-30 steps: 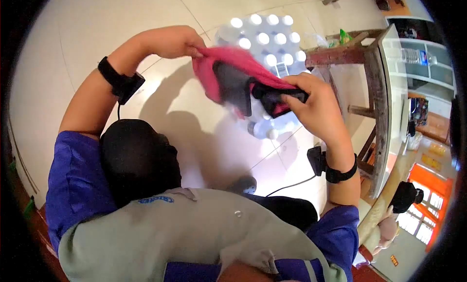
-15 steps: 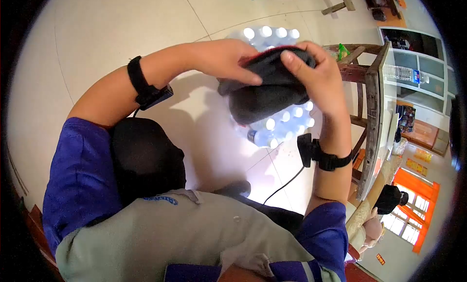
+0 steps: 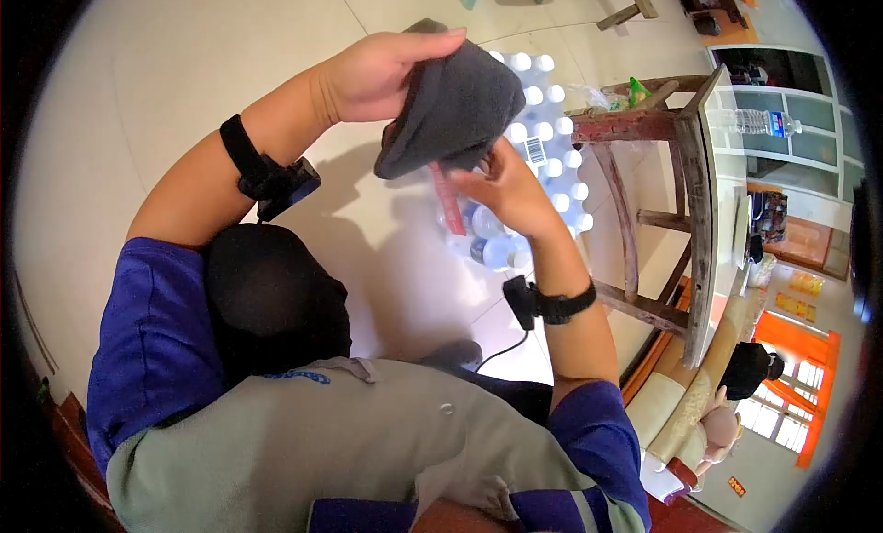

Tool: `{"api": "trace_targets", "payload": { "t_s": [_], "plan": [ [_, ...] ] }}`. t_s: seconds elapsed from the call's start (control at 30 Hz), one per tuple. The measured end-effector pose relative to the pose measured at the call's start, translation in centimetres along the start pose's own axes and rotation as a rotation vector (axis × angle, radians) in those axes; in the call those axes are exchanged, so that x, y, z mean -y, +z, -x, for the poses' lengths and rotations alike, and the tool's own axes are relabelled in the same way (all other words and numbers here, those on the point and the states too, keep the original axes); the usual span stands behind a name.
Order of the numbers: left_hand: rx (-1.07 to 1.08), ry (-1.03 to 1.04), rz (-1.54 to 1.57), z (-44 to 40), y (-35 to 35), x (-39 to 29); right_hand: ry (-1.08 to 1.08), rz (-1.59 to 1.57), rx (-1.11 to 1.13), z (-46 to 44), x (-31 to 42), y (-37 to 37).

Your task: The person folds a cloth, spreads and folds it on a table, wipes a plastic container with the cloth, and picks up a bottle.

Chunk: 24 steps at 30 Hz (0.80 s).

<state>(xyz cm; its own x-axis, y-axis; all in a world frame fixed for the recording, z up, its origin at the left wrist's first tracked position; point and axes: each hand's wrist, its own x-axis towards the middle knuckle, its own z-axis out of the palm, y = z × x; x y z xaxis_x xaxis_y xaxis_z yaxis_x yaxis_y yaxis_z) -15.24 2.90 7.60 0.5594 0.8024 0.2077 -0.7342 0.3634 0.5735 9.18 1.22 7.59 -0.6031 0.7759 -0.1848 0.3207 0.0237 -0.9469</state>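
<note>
A dark grey, soft fabric item (image 3: 460, 101), folded and shaped like a knit hat, is held up in front of me. My left hand (image 3: 377, 73) grips its upper left side, the thumb lying across the cloth and the other fingers hidden behind it. At the lower right edge, my right hand (image 3: 506, 188) has curled fingers against the fabric, partly tucked under it. Below both hands, a plastic-wrapped pack of water bottles (image 3: 552, 168) with white caps sits on the floor, partly covered by the cloth. A red strip (image 3: 448, 202) shows beside the pack's left edge.
To the right stands a worn wooden table (image 3: 694, 165), with a clear labelled bottle (image 3: 759, 122) lying along its top. A green packet (image 3: 637, 91) is near its far end. Stool legs (image 3: 628, 16) show at the top. My knee (image 3: 276, 289) is at the lower left.
The fabric item has moved up and left and been turned, showing a different side. My left hand has shifted up and left; my right hand has moved left and down, to its lower edge.
</note>
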Motion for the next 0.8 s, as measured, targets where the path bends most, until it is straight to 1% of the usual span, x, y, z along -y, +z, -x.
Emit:
{"api": "trace_targets", "payload": {
  "t_s": [0.07,0.1,0.2,0.23,0.27,0.33,0.37,0.43,0.53,0.57,0.67,0.7,0.77,0.8],
  "plan": [
    [0.0,0.01,-0.024,0.4,0.0,-0.7,0.137,-0.002,-0.08,-1.0,-1.7,0.1],
    [-0.041,0.035,-0.033,0.8,-0.1,-1.3,0.1,0.122,-0.174,-0.8,-0.8,0.2],
    [-0.048,0.09,-0.235,2.4,-1.7,-3.2,0.196,0.099,-0.228,0.2,0.8,-1.6],
    [-0.136,0.049,-0.298,2.8,-1.6,-3.7,0.159,0.155,-0.233,0.6,1.0,-2.6],
    [-0.212,0.042,-0.337,3.0,-1.3,-3.6,0.108,0.083,-0.249,1.2,1.6,-3.2],
    [-0.359,0.024,-0.41,3.2,-0.8,-3.2,0.122,0.051,-0.299,2.2,3.0,-4.1],
    [-0.326,-0.032,-0.477,3.3,-1.9,-3.2,0.096,0.074,-0.301,2.5,2.9,-4.8],
    [-0.325,-0.046,-0.588,2.8,-1.9,-3.1,0.043,0.117,-0.303,2.9,2.6,-6.1],
    [-0.369,-0.081,-0.685,2.4,-0.7,-3.2,0.076,0.059,-0.264,4.2,3.2,-7.2],
    [-0.389,-0.096,-0.705,2.2,-0.3,-3.1,0.057,0.069,-0.256,4.8,3.7,-7.4],
    [-0.467,-0.097,-0.612,1.7,0.3,-2.1,0.032,0.056,-0.215,6.5,5.1,-7.8],
    [-0.476,-0.086,-0.587,1.4,0.0,-1.8,0.037,0.037,-0.169,7.0,5.7,-8.1],
    [-0.491,-0.063,-0.538,0.7,-0.6,-1.4,0.101,0.015,-0.144,7.8,7.4,-8.4],
    [-0.492,-0.057,-0.563,0.4,-0.6,-1.4,0.131,0.005,-0.13,8.2,7.7,-8.6]
  ]
}}
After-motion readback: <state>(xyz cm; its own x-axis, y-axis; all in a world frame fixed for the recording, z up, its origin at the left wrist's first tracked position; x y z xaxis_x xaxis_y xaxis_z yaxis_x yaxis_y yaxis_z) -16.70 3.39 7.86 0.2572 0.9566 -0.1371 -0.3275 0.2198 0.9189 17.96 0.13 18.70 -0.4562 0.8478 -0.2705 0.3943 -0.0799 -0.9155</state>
